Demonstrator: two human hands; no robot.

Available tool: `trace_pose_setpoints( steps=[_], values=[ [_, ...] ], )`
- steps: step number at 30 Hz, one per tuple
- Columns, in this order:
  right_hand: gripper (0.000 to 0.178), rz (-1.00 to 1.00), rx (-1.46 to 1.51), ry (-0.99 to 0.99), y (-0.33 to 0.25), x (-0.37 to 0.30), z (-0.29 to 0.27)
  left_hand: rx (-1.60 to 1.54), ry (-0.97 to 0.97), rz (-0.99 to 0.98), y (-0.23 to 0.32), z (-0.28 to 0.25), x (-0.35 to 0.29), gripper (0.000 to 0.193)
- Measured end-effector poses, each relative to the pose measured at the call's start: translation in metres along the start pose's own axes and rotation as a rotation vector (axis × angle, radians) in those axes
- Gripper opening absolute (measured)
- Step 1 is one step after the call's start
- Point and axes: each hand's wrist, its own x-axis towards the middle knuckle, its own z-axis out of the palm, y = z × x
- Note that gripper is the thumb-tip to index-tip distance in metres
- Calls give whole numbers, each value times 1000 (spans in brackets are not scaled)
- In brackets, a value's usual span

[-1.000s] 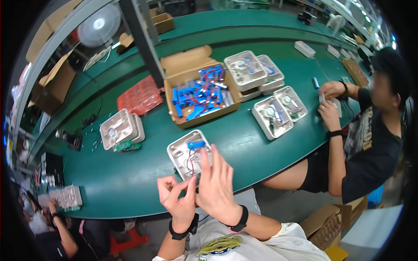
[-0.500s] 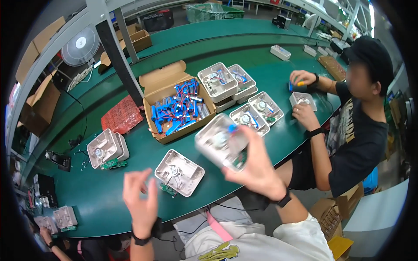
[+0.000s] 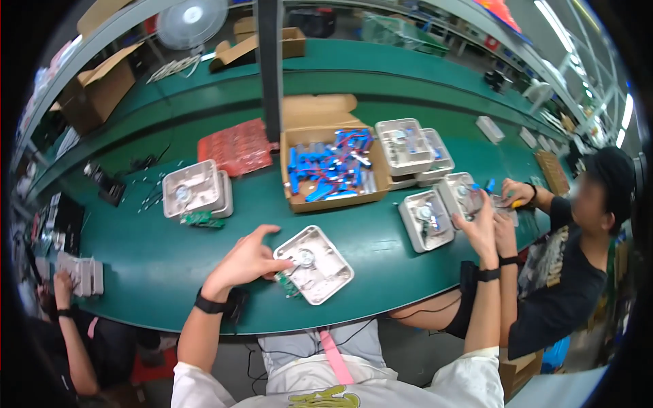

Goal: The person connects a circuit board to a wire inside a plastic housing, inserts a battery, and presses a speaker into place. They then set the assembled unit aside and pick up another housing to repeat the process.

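Two hands, as I view them remotely: the left hand (image 3: pixel 246 262), fingers parted, meets the left edge of the central pale housing (image 3: pixel 320 266) on the green bench (image 3: pixel 156 272); the right hand (image 3: pixel 481 231) grips a second housing (image 3: pixel 451 187), just beside a third housing (image 3: pixel 427 221).

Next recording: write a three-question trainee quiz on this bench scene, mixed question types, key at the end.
1. True or false: the left hand and the right hand are at the same white case.
2. What lies in the cardboard box? a) green boards b) blue batteries c) white cases
3. Fill in: the red plastic wrap lies to the ____ of the box in the picture.

Key: 1. False; the left is at the near case, the right at another case. 2. b. 3. left.
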Motion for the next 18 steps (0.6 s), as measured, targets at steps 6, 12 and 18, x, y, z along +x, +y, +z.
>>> trace_pose_setpoints(
  steps=[6, 12, 18],
  values=[
    [70, -482, -291, 169, -121, -48, 1, -85, -38, 27, -5, -1, 18, 70],
    [41, -819, 169, -460, -241, -123, 92, -367, -98, 86, -20, 2, 19, 56],
    [26, -820, 336, -416, -247, -120, 124, -333, -151, 282, -32, 8, 15, 40]
  ],
)
